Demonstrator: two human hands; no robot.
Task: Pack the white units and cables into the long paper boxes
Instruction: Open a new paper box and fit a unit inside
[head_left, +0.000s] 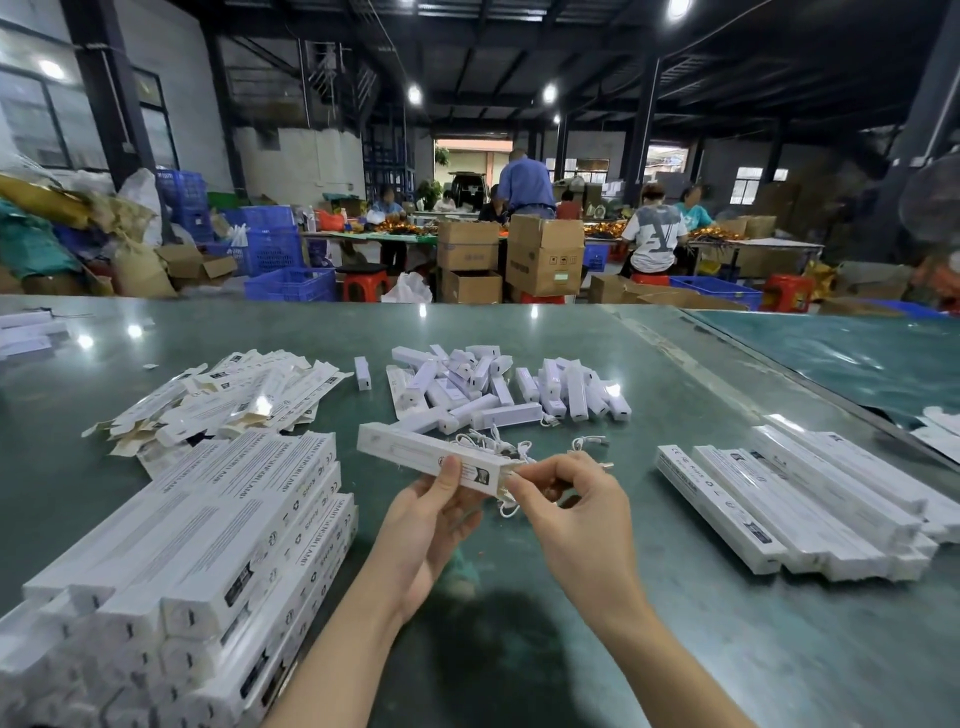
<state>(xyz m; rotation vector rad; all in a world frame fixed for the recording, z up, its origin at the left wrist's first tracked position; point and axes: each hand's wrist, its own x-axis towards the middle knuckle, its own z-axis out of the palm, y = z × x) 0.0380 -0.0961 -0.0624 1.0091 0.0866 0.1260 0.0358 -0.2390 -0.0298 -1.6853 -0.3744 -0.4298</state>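
Observation:
My left hand (434, 512) grips a long white paper box (410, 450) near its right end, lifted above the green table. My right hand (569, 501) pinches at the box's open right end, where a white cable (509, 508) hangs out below. Several loose white cables (498, 441) lie just behind the box. A heap of white units (498, 387) sits further back in the middle. One single unit (362, 372) lies apart to the left of the heap.
Several flat unfolded boxes (223, 397) lie at back left. A tall stack of long boxes (208, 551) fills the near left. Another row of long boxes (800, 512) lies at right. The green table (519, 649) meets a second table (857, 353) at far right. People work at benches behind.

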